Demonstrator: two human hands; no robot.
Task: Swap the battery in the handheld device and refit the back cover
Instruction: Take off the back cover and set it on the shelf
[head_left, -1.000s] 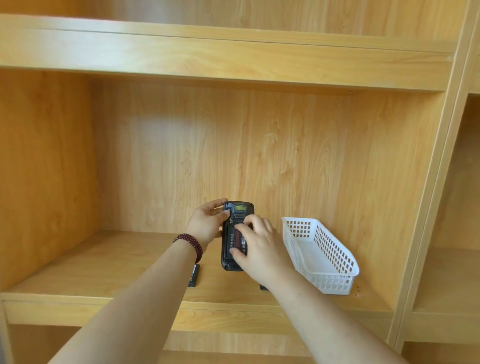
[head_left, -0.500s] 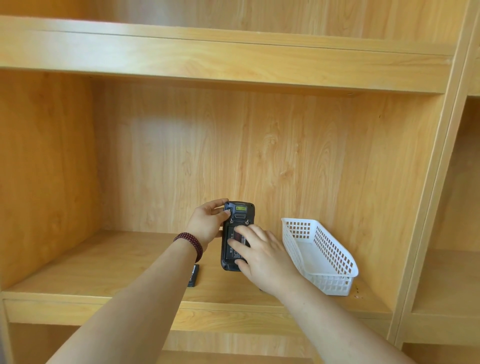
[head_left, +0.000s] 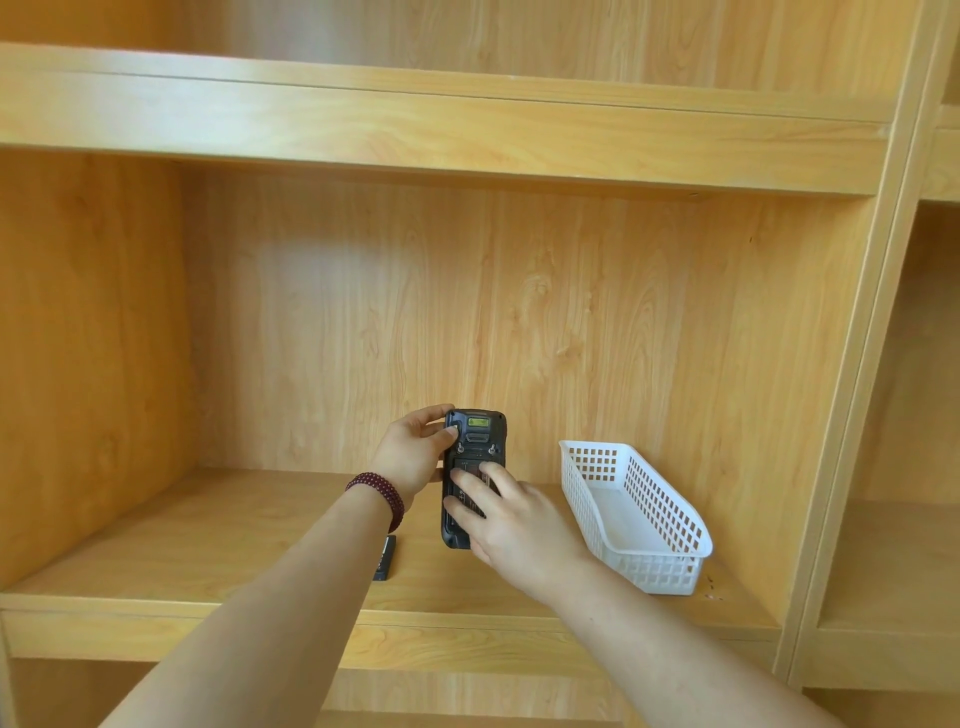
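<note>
My left hand (head_left: 410, 457) holds a black handheld device (head_left: 475, 431) upright above the shelf, its back facing me and the back cover off. My thumb rests on the device's upper left corner. The fingers of my right hand (head_left: 514, 525) lie flat and spread over the dark battery (head_left: 467, 463) in the open compartment, pressing on it and hiding most of it. A flat black part (head_left: 385, 558) lies on the shelf board beside my left forearm; I cannot tell whether it is a battery or the cover.
A white perforated plastic basket (head_left: 670, 519) stands on the wooden shelf (head_left: 208, 535) to the right of my hands, with nothing visible in it. The shelf above hangs low overhead. A vertical divider (head_left: 852, 395) closes the right side.
My right hand's fingers have flattened over the battery in the device's back, and its red label no longer shows. My left hand and the device have stayed in place.
</note>
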